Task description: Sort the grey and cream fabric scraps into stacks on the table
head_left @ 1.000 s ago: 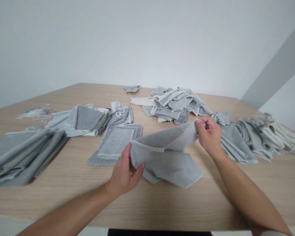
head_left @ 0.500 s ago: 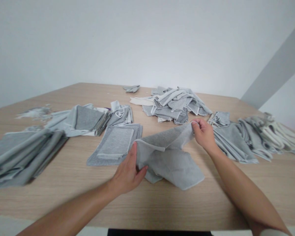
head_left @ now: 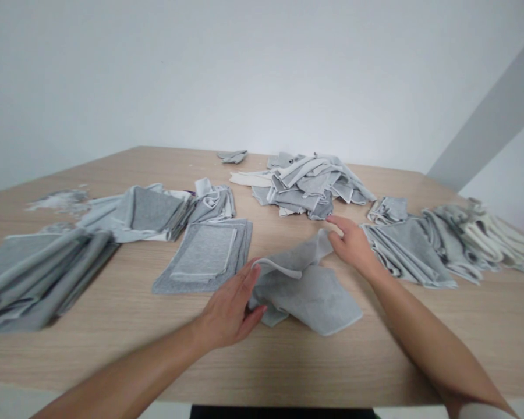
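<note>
A thin grey cloth (head_left: 321,299) with pale edging is partly folded over itself just above and on the table in front of me. My left hand (head_left: 233,305) has its left edge between the fingers and thumb. At the cloth's far right corner is my right hand (head_left: 351,241), index finger stretched forward and the corner held by the thumb; its other fingers are partly hidden. To the left of the cloth lies a flat stack of grey cloths (head_left: 205,250), with a smaller pale-edged piece on top.
A loose heap of grey and white cloths (head_left: 310,183) sits at the back. Folded cloths (head_left: 414,250) lie on the right, and more bundles (head_left: 48,273) on the left. White scraps (head_left: 61,201) are scattered at the left rear of the wooden table (head_left: 126,337).
My right hand has moved left and slightly down, closer to my left hand, and its index finger has straightened. The cloth's stretched upper edge has slackened and sunk.
</note>
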